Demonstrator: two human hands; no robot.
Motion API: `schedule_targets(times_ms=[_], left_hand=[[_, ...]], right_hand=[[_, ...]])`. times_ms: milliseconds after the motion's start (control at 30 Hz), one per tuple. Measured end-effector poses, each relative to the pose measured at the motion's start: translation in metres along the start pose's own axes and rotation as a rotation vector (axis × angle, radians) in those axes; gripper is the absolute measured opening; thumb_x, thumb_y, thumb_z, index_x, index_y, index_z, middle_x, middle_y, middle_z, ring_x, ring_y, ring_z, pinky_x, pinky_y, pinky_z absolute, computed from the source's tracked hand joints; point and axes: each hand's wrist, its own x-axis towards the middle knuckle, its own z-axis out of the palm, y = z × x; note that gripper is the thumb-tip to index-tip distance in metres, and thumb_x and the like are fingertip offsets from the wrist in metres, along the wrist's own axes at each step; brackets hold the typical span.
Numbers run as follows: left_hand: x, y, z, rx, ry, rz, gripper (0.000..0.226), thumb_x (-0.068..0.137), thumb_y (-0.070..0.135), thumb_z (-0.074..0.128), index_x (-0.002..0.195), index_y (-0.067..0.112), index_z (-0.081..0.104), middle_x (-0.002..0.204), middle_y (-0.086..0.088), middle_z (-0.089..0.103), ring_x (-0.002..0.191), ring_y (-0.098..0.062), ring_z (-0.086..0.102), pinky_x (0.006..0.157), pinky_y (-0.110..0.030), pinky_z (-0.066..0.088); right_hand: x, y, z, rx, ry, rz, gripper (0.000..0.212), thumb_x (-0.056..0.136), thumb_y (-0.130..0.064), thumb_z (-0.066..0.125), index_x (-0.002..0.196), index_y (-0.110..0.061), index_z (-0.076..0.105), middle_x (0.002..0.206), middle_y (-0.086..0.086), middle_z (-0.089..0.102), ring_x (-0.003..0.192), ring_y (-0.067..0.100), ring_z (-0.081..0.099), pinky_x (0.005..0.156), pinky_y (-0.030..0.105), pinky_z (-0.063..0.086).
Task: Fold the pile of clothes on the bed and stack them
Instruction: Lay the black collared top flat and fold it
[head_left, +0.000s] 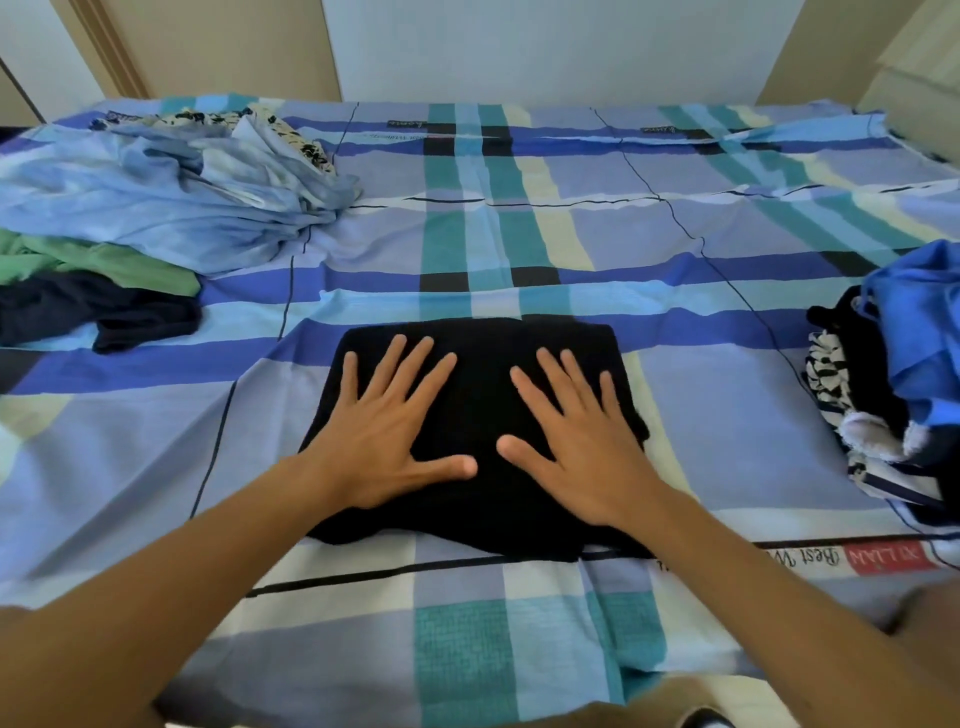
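Observation:
A black garment (483, 358), folded into a rough rectangle, lies on the plaid bed sheet (727, 395) in front of me. My left hand (384, 431) lies flat on its left half with fingers spread and straight. My right hand (576, 436) lies flat on its right half the same way. At the left lies a loose pile of clothes: a pale blue garment (156, 202), a green one (119, 265) and a dark navy one (93, 312). At the right edge sits a heap with a bright blue garment (919, 332) on top of black and striped pieces (831, 374).
The bed runs back to a white wall (545, 47) with beige panels either side. A patterned floral garment (208, 117) shows behind the pale blue one at the far left. Bare sheet spans the middle and far part of the bed.

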Motion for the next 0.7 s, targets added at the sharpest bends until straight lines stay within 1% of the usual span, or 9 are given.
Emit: schedule_targets(times_ms=[100,167,200,267,333,433,567,633,700], left_hand=[[-0.008,-0.006,0.007,-0.020,-0.053,-0.140,0.130,0.049,0.107,0.006,0.155,0.036,-0.021,0.163,0.005,-0.030,0.148,-0.021,-0.032,0.118,-0.064,-0.009],[-0.015,-0.010,-0.001,-0.140,-0.068,-0.312,0.135,0.047,0.107,0.022,0.156,0.037,-0.015,0.164,0.002,-0.025,0.152,-0.029,-0.020,0.118,-0.063,0.005],[-0.017,-0.012,-0.007,-0.209,-0.076,-0.389,0.135,0.048,0.103,0.032,0.157,0.035,-0.009,0.166,-0.003,-0.016,0.153,-0.035,-0.006,0.119,-0.061,0.016],[-0.022,-0.015,-0.024,-0.336,-0.062,-0.485,0.130,0.055,0.092,0.051,0.159,0.028,0.006,0.164,-0.014,0.017,0.146,-0.038,0.029,0.115,-0.052,0.034],[-0.021,-0.018,-0.036,-0.474,-0.023,-0.528,0.113,0.067,0.075,0.066,0.156,0.023,0.020,0.155,-0.012,0.039,0.137,-0.032,0.044,0.109,-0.045,0.039],[-0.019,-0.024,-0.044,-0.750,-0.023,-0.525,0.087,0.078,0.048,0.077,0.150,0.033,0.031,0.148,-0.007,0.042,0.128,-0.027,0.048,0.105,-0.039,0.041],[-0.025,-0.029,-0.045,-1.026,-0.056,-0.423,0.082,0.064,0.041,0.089,0.133,0.052,0.046,0.130,0.002,0.055,0.112,-0.021,0.062,0.093,-0.035,0.055],[-0.029,-0.023,-0.044,-1.079,-0.059,-0.347,0.070,0.070,0.026,0.085,0.128,0.052,0.053,0.126,0.004,0.060,0.106,-0.017,0.067,0.079,-0.026,0.059],[-0.031,-0.018,-0.040,-1.086,-0.013,-0.299,0.067,0.075,0.015,0.081,0.127,0.050,0.056,0.127,0.005,0.062,0.106,-0.015,0.068,0.079,-0.026,0.059]], right_hand=[[-0.016,0.008,0.011,0.010,0.015,0.110,0.087,0.085,-0.082,0.001,0.159,-0.037,0.001,0.167,0.002,-0.014,0.153,0.023,-0.020,0.124,0.053,-0.005],[-0.024,0.016,0.002,0.108,-0.004,0.248,0.089,0.083,-0.086,0.014,0.158,-0.041,0.000,0.167,0.005,-0.016,0.153,0.027,-0.015,0.124,0.051,-0.001],[-0.027,0.021,-0.006,0.209,-0.029,0.334,0.091,0.082,-0.085,0.026,0.158,-0.042,0.001,0.167,0.006,-0.013,0.154,0.029,-0.008,0.123,0.051,0.006],[-0.030,0.028,-0.022,0.425,-0.036,0.439,0.092,0.083,-0.075,0.052,0.158,-0.041,0.009,0.167,0.006,0.006,0.153,0.030,0.015,0.119,0.048,0.024],[-0.030,0.031,-0.035,0.598,0.016,0.433,0.089,0.086,-0.055,0.068,0.157,-0.039,0.017,0.163,0.000,0.024,0.147,0.025,0.031,0.114,0.043,0.034],[-0.025,0.033,-0.041,0.883,-0.010,0.416,0.087,0.084,-0.033,0.079,0.154,-0.042,0.027,0.160,-0.008,0.030,0.145,0.020,0.033,0.112,0.039,0.037],[-0.021,0.039,-0.038,1.269,-0.159,0.312,0.082,0.079,-0.020,0.082,0.146,-0.046,0.042,0.149,-0.012,0.043,0.136,0.014,0.044,0.111,0.033,0.042],[-0.021,0.039,-0.039,1.288,-0.132,0.222,0.077,0.082,-0.018,0.080,0.144,-0.048,0.045,0.143,-0.018,0.047,0.130,0.006,0.048,0.103,0.020,0.046],[-0.019,0.036,-0.039,1.231,-0.072,0.166,0.075,0.083,-0.016,0.079,0.143,-0.049,0.047,0.139,-0.023,0.050,0.124,-0.003,0.051,0.098,0.013,0.046]])
